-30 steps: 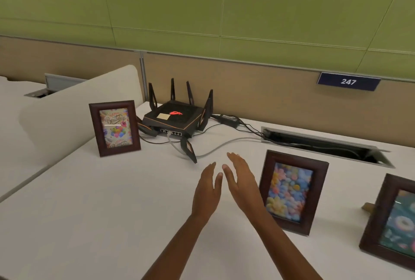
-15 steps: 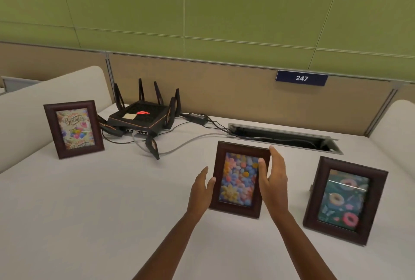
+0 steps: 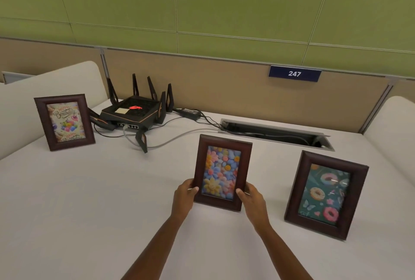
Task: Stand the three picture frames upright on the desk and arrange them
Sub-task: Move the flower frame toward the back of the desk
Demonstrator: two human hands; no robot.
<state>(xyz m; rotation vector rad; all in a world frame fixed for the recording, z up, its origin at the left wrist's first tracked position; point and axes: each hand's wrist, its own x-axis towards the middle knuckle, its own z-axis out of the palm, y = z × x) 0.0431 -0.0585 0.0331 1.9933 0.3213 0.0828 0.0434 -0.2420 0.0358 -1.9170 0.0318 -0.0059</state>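
Three dark wooden picture frames stand upright on the white desk (image 3: 89, 201). The flower frame (image 3: 222, 172) is in the middle, gripped low on both sides: my left hand (image 3: 184, 196) holds its left edge and my right hand (image 3: 251, 198) its right edge, thumbs on the front. The birthday frame (image 3: 64, 121) stands far left near the back. The donut frame (image 3: 325, 194) stands to the right, apart from my hands.
A black router (image 3: 134, 111) with upright antennas sits at the back, its cables (image 3: 179, 138) running across the desk to an open cable slot (image 3: 276, 133). Cream side dividers (image 3: 395, 127) flank the desk. A tan partition (image 3: 224, 86) closes the back.
My hands went from hovering apart beside the flower frame to gripping its lower side edges. The view swung right, bringing the donut frame fully into sight.
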